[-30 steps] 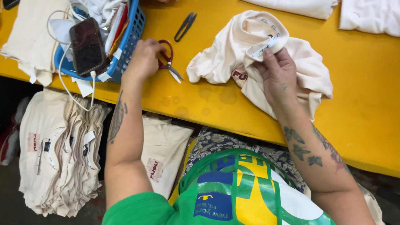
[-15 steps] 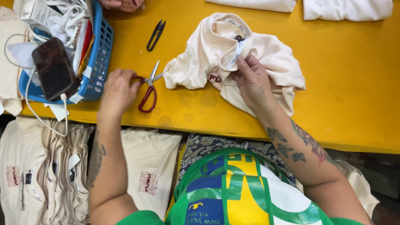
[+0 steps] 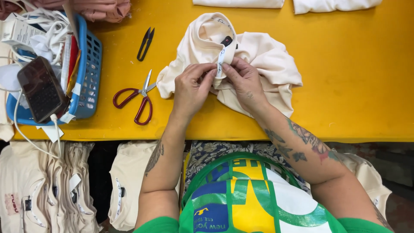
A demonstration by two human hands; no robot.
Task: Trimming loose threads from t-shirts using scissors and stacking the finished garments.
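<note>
Yellow tabletop (image 3: 353, 86) carries all items. Left hand (image 3: 192, 88) and right hand (image 3: 246, 84) meet palms-down, fingertips together, both pinching the white neck label strip (image 3: 221, 60) of the crumpled cream fabric garment (image 3: 263, 56). Garment lies directly under and beyond both hands. Red-handled scissors (image 3: 136, 101) lie just left of the left hand; black thread snips (image 3: 145, 43) farther beyond; blue plastic basket (image 3: 88, 77) with black phone (image 3: 41, 88) well apart, left.
</note>
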